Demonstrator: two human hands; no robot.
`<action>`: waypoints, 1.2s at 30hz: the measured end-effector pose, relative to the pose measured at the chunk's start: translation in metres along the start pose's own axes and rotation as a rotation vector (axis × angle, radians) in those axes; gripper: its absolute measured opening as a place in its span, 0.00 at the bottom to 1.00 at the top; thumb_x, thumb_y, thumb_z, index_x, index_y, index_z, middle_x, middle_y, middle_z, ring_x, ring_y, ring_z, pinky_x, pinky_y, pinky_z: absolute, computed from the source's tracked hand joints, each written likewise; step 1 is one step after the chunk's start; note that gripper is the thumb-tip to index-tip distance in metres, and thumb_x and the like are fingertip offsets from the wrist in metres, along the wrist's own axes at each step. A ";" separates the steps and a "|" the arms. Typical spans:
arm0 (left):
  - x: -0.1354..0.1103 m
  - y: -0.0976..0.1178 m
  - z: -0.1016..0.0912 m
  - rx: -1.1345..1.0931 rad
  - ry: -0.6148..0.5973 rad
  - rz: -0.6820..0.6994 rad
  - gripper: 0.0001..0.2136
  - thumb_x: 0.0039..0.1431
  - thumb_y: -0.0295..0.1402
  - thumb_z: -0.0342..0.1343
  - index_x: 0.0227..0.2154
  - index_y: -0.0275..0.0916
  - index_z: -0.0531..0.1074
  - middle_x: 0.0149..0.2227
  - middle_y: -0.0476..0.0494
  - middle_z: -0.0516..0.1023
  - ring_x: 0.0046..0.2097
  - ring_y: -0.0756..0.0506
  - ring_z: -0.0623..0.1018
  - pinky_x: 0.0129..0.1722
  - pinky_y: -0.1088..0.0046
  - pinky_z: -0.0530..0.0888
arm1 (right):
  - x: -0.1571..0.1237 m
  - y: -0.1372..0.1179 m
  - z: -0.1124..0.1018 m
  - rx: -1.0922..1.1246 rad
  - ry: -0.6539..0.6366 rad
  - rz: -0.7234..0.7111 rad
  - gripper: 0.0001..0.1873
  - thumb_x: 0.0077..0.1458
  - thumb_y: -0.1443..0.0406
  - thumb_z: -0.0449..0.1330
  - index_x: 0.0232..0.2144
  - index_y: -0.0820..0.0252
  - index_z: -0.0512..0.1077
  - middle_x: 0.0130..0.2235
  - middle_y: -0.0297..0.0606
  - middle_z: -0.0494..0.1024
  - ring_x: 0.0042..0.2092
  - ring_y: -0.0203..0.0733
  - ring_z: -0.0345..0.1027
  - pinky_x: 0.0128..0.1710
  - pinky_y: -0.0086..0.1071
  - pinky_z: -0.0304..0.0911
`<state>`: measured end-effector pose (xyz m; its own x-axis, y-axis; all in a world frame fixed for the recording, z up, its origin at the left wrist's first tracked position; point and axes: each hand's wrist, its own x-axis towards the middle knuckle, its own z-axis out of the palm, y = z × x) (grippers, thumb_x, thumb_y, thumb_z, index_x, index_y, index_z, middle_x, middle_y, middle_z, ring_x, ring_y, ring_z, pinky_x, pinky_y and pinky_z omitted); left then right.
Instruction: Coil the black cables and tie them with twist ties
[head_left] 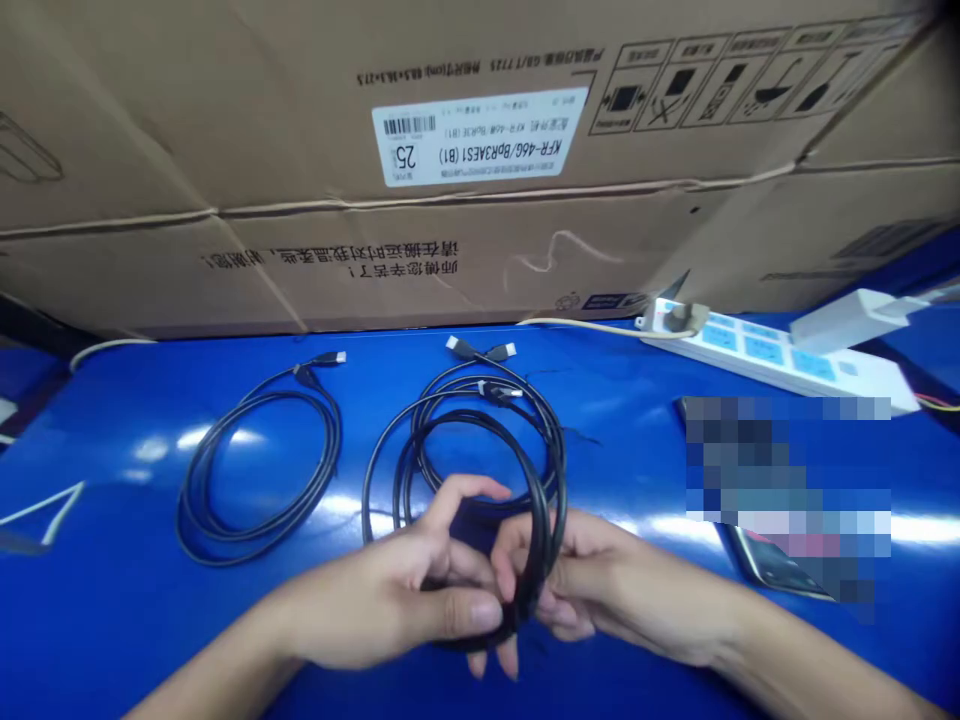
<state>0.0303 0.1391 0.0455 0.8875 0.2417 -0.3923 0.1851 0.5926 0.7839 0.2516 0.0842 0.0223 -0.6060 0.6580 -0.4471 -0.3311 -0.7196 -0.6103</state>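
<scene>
Cable coil (pixel 540 503) — left hand (pixel 409 592) and right hand (pixel 596 575) hold it.

On the blue table (pixel 112 620), a cardboard carton (pixel 480 225) lines the far edge; a white power strip (pixel 765 365) lies toward the far right corner, a partly blurred phone (pixel 776 572) nearer, black cable coils (pixel 558 440) centrally and leftward.

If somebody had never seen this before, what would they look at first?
Probably the two bare hands, left hand and right hand, holding a coil of black cable low in the middle. Next might be the huge cardboard box across the top, with its white label upside down. The shiny blue table stands out too, with a white power strip at the right.
</scene>
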 end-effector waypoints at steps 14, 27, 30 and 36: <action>0.029 0.005 -0.006 -0.194 -0.142 -0.134 0.44 0.52 0.47 0.70 0.69 0.53 0.55 0.46 0.39 0.81 0.28 0.54 0.73 0.27 0.79 0.63 | -0.006 0.000 0.001 0.044 -0.116 -0.136 0.14 0.54 0.61 0.71 0.33 0.63 0.72 0.24 0.28 0.67 0.25 0.29 0.55 0.26 0.25 0.49; 0.033 -0.003 0.011 -0.150 -0.010 0.086 0.37 0.64 0.44 0.61 0.70 0.46 0.51 0.26 0.51 0.79 0.19 0.54 0.71 0.25 0.77 0.70 | -0.011 -0.007 0.002 0.113 0.036 -0.172 0.18 0.55 0.59 0.72 0.40 0.61 0.70 0.29 0.30 0.71 0.30 0.31 0.62 0.32 0.27 0.57; 0.028 0.005 0.014 -0.086 0.067 0.083 0.25 0.64 0.45 0.60 0.59 0.38 0.69 0.25 0.50 0.76 0.20 0.54 0.70 0.28 0.76 0.70 | -0.013 -0.013 0.003 0.073 0.037 -0.237 0.20 0.56 0.62 0.72 0.44 0.59 0.68 0.30 0.28 0.71 0.31 0.31 0.65 0.33 0.26 0.59; 0.023 -0.002 0.017 -0.106 0.101 0.130 0.19 0.63 0.44 0.62 0.50 0.39 0.69 0.28 0.48 0.78 0.23 0.54 0.72 0.29 0.75 0.70 | -0.009 -0.011 0.006 -0.002 0.056 -0.289 0.21 0.58 0.59 0.71 0.41 0.56 0.62 0.29 0.26 0.73 0.31 0.31 0.67 0.33 0.26 0.59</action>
<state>0.0575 0.1306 0.0431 0.8532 0.3941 -0.3417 0.0214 0.6280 0.7779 0.2557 0.0848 0.0367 -0.4458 0.8469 -0.2898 -0.4827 -0.5001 -0.7189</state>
